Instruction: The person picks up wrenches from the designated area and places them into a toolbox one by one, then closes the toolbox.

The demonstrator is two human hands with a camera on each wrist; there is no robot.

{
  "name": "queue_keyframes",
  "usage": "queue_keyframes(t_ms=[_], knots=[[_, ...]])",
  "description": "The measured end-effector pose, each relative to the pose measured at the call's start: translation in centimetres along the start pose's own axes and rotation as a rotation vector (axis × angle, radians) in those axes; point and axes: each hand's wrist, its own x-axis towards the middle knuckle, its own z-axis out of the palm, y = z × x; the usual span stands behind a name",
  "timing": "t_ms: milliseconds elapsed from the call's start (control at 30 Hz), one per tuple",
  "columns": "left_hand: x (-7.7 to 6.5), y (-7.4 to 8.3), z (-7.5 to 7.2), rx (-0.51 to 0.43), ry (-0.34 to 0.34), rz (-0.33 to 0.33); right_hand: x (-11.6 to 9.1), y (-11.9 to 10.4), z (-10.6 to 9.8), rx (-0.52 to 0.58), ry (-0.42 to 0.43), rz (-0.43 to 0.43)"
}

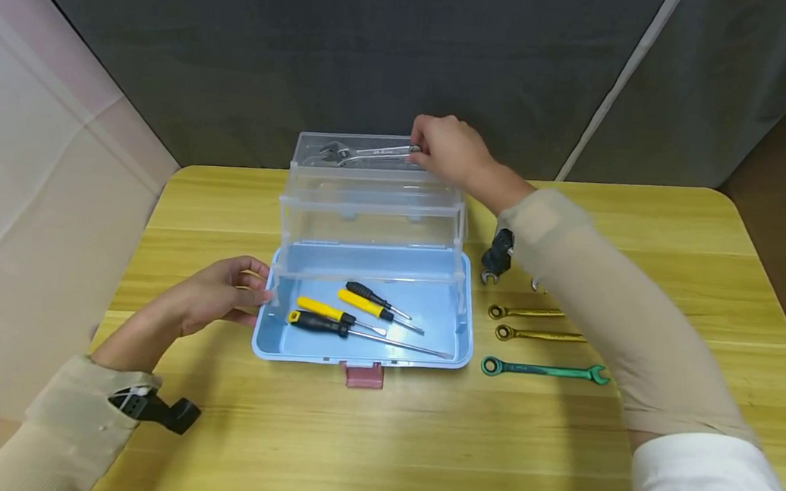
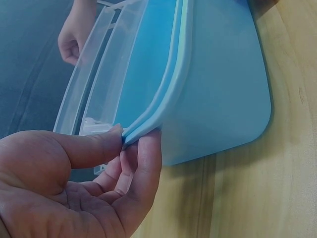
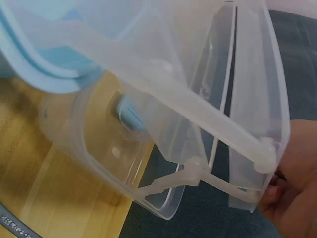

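Observation:
My left hand (image 1: 225,295) pinches the left rim of a light blue toolbox (image 2: 218,84), thumb on top and fingers beneath. The toolbox stands unfolded, with stepped clear trays (image 1: 370,221) raised behind its blue base. In the top tray lies a silver adjustable wrench (image 1: 365,153), its jaw end at the left. My right hand (image 1: 450,151) reaches over that tray and pinches the wrench's handle end between thumb and curled fingers. Several screwdrivers with yellow or black handles lie in the base, including a long black-handled screwdriver (image 1: 319,322).
Right of the toolbox lie a green ratchet wrench (image 1: 542,370), two gold ratchet wrenches (image 1: 537,335) and silver open-end wrenches (image 1: 489,278), partly covered by my right arm. A dark red latch (image 1: 363,376) hangs at the front. Behind the table rises a grey curtain (image 1: 352,52).

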Motion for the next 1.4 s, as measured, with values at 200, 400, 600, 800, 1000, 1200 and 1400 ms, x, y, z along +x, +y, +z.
queue_keyframes(t_ms=[200,400,600,800,1000,1200,1400], knots=[[0.1,0.1,0.0,0.003,-0.003,-0.003,-0.1,0.1,0.3,-0.058,0.035,-0.002],[0.1,0.2,0.0,0.0,-0.007,-0.005,-0.2,0.2,0.2,-0.037,0.033,0.003],[0.2,0.2,0.1,0.008,-0.003,-0.012,-0.6,0.2,-0.1,0.02,0.04,-0.005],[0.2,0.0,0.0,0.014,0.001,-0.013,-2.1,0.0,-1.0,0.028,0.074,-0.06],[0.1,-0.2,-0.2,0.022,0.004,-0.013,-4.7,0.3,-2.7,-0.039,0.033,-0.085],[0.0,-0.3,-0.4,0.019,0.005,-0.014,-7.3,1.4,-3.2,-0.095,0.006,-0.071],[0.1,-0.4,-0.2,0.011,0.006,-0.004,-9.6,2.8,-2.9,-0.107,-0.03,-0.075]])
